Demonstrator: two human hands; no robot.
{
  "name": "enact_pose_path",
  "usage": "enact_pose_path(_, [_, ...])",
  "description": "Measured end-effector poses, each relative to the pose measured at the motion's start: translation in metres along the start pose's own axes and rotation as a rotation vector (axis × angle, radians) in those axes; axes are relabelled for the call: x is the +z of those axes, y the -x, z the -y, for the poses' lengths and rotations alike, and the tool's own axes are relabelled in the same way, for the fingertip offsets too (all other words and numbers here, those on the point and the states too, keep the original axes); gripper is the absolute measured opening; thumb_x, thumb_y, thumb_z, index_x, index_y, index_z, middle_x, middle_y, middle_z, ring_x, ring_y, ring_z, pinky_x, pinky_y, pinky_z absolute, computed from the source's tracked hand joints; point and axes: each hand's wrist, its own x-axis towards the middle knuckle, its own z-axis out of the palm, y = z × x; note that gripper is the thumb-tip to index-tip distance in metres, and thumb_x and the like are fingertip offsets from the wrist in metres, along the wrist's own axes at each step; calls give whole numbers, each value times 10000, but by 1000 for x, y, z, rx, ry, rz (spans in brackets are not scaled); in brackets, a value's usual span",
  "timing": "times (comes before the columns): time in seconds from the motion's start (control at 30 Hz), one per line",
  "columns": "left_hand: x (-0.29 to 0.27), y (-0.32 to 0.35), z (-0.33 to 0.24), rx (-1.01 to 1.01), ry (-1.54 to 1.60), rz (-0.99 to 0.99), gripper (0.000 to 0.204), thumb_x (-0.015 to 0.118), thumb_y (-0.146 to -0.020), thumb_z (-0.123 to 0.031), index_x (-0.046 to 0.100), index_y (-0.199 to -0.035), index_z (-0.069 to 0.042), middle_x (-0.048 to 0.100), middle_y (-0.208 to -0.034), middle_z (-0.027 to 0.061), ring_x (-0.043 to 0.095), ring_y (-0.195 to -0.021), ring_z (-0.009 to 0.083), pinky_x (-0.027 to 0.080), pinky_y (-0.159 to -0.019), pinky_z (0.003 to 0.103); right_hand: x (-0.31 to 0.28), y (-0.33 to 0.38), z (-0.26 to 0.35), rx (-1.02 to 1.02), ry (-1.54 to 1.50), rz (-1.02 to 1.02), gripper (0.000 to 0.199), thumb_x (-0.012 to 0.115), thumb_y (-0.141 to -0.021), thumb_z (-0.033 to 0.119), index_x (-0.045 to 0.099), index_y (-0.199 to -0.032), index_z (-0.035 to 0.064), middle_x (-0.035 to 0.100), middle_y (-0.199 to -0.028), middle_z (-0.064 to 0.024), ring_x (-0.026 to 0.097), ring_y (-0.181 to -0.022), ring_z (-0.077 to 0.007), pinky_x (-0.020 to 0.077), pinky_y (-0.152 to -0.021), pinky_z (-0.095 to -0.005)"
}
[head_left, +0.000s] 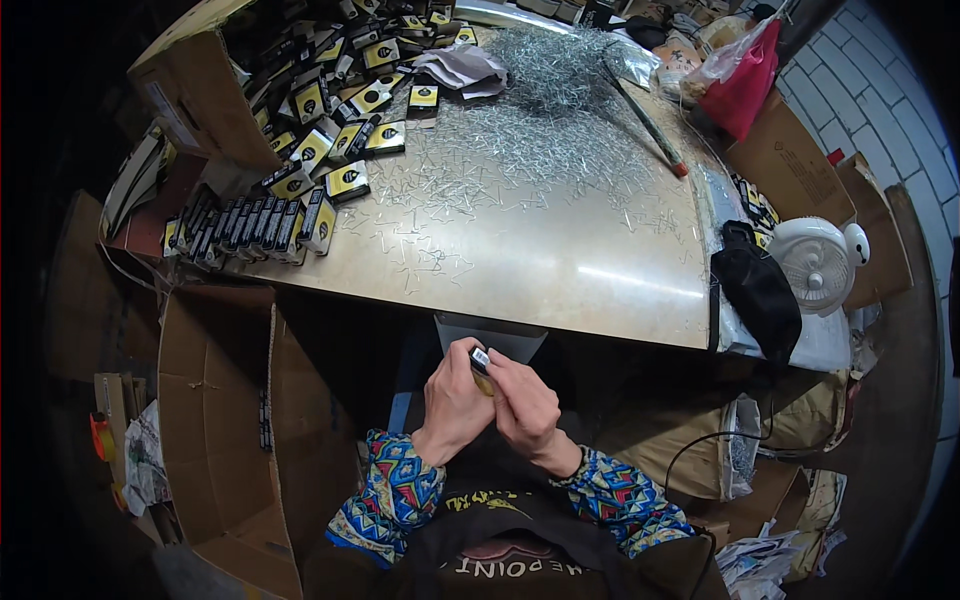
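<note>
Just below the table's front edge, my left hand (pixel 453 400) and my right hand (pixel 527 405) are closed around a small black and yellow box (pixel 480 361). A white patch with dark lines shows on the box's upper end, while fingers cover most of the rest. Beyond my hands, bent silvery wire pieces (pixel 430 262) lie scattered over the tabletop (pixel 520 285). They thicken into a tangled heap (pixel 560 70) at the back. Similar small boxes (pixel 345 182) are piled at the back left, with a row of them (pixel 245 225) standing along the left front edge.
A tall open carton (pixel 220 400) stands at the lower left. On the right are a white fan (pixel 813 262), a black pouch (pixel 757 285) and a pink bag (pixel 742 90). A rod (pixel 650 125) lies across the table near the heap. Sacks (pixel 675 435) sit below right.
</note>
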Motion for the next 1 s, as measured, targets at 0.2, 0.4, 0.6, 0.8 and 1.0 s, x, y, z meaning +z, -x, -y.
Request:
enact_pose_path(0.2, [-10,-15,-18,107,-87,-25,702,760,-776,-155,375,-1344,-10,530,-1180,213,575,-1041,388,498,-857,427,-32,-28,-38,80,120,12,245,609,-851,-93,661,-1087,-55,699,-1024,-198,697,-932,-295,547,-835,-331])
enact_pose_path(0.4, [-11,-25,2,160,62,-98,448,710,-812,-53,541,-1218,32,570,-1120,158,568,-1008,293,480,-849,351,-66,-70,-88,-38,327,-17,322,578,-874,-104,617,-1187,-38,633,-1203,-204,641,-1088,-324,521,-899,-346])
enact_pose_path(0.6, [-10,-76,3,304,-84,-284,400,632,-895,-163,553,-1245,16,617,-1044,166,561,-1011,324,414,-907,406,-10,-80,-70,228,-197,64,349,633,-894,-19,608,-1240,19,647,-1216,-125,649,-1003,-163,538,-785,-252])
enact_pose_path(0.8, [-98,-121,49,266,-766,-486,336,617,-845,-86,597,-1173,-12,592,-955,150,505,-1006,315,339,-926,445,44,-114,-74,61,-26,243,314,641,-913,103,628,-1219,32,649,-1196,-173,622,-1101,-294,518,-907,-345])
enact_pose_path(1.0, [-127,-136,70,176,-894,-524,434,677,-798,-125,568,-1204,-17,541,-1170,107,472,-1124,292,337,-986,438,159,-197,-88,-353,174,433,397,604,-877,132,555,-1267,74,522,-1361,-175,490,-1256,-375,415,-1042,-445])
